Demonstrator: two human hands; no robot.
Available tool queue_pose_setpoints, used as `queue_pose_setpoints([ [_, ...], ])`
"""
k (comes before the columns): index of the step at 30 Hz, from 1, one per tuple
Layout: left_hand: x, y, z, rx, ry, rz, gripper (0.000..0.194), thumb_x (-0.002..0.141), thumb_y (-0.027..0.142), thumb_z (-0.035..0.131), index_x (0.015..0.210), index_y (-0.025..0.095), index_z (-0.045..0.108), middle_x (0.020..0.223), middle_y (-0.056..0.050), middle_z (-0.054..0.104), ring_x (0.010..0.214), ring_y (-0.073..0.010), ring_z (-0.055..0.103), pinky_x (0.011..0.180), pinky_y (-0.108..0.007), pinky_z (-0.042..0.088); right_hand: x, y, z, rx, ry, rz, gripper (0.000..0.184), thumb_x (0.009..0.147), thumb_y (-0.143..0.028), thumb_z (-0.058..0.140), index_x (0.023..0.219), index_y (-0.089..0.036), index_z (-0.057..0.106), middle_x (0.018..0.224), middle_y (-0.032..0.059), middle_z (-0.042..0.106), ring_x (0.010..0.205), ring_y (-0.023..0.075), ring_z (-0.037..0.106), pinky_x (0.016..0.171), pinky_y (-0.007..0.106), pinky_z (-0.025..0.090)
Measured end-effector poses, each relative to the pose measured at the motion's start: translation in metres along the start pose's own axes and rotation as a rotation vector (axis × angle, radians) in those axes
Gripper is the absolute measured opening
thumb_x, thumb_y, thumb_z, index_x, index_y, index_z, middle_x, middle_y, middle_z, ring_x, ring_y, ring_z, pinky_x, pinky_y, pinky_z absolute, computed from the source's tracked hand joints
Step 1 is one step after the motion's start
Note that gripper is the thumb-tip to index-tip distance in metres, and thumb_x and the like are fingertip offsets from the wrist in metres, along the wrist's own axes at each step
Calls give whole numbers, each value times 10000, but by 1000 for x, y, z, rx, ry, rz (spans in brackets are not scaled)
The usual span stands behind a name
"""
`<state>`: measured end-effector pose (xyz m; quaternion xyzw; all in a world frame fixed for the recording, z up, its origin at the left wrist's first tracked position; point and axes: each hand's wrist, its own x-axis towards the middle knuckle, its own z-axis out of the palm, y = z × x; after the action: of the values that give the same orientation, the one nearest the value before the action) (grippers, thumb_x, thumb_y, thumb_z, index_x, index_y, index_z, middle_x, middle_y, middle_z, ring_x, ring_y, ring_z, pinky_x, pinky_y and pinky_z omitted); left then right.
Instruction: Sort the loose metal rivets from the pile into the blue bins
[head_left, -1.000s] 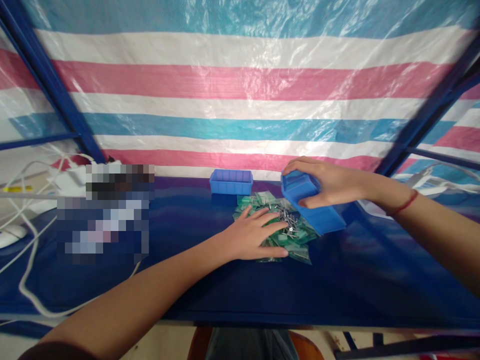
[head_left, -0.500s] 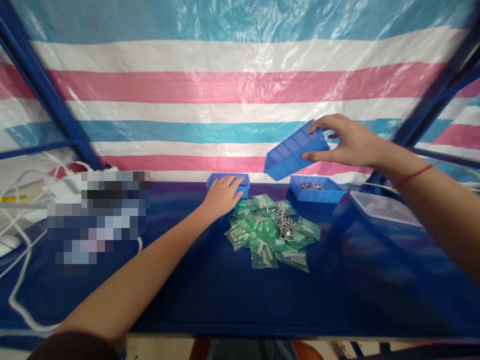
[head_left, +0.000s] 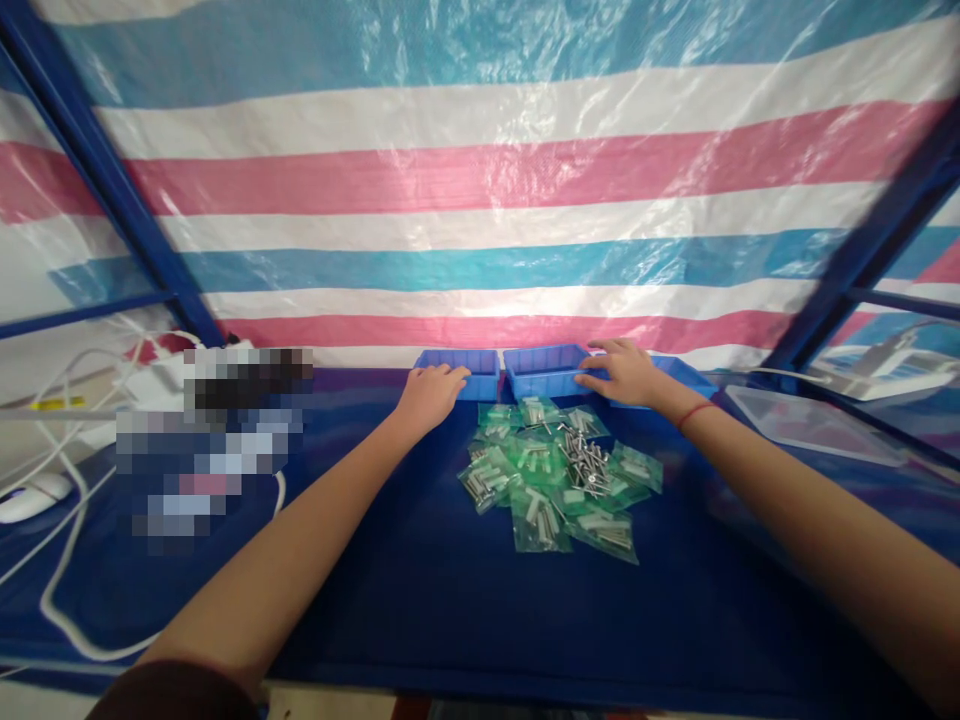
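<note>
My left hand point(head_left: 431, 398) is at the front left of a blue plastic bin point(head_left: 486, 386), its fingers curled over the rim. My right hand point(head_left: 622, 374) grips the right end of a second blue bin point(head_left: 544, 382), fingers at the back and thumb at the front. This bin stands on the table beside the first one. A third blue bin point(head_left: 686, 375) is partly hidden behind my right hand and wrist. In front of the bins lie several green-tinted clear bags point(head_left: 540, 520) of metal and white pieces, with a heap of loose screws point(head_left: 589, 465) on them.
A translucent lid point(head_left: 810, 425) lies at the right on the blue table point(head_left: 450, 610). White cables point(head_left: 56, 590), a mouse point(head_left: 34, 497) and blurred items are on the left. A striped plastic sheet point(head_left: 480, 180) hangs behind, between blue metal posts point(head_left: 139, 230).
My right hand has lowered the raised, tilted bin onto the table, between the other two bins. My left hand has shifted slightly left on its bin, fingers more curled. The view has shifted slightly.
</note>
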<state>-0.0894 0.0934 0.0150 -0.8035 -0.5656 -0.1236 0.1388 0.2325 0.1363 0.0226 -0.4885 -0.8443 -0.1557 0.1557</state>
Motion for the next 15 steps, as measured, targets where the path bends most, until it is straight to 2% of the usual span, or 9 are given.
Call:
queue_pose_setpoints([
  [4,2,2,3,-20,11,11,322,950,285,335,1189,242,548,1063,-82,641,1030,-248,577,887,-389,375,-6,-6,4,-56,-43,21,383,867,-465,445,1058,-239,689,1243,153,576,1148,376,498,900,581,359],
  [8,3,6,5,-42,22,24,326,952,281,330,1193,246,547,1076,-76,634,1032,-245,572,914,-405,359,-12,-8,3,-73,-49,6,389,885,-456,427,1081,-232,679,1264,157,565,1164,360,498,935,570,341],
  [15,8,15,6,-84,42,50,332,942,255,345,1188,235,567,1020,-83,625,994,-246,569,905,-410,380,-18,-6,-7,-80,-24,-23,375,887,-428,448,1094,-204,665,1229,155,582,1140,337,519,948,519,372],
])
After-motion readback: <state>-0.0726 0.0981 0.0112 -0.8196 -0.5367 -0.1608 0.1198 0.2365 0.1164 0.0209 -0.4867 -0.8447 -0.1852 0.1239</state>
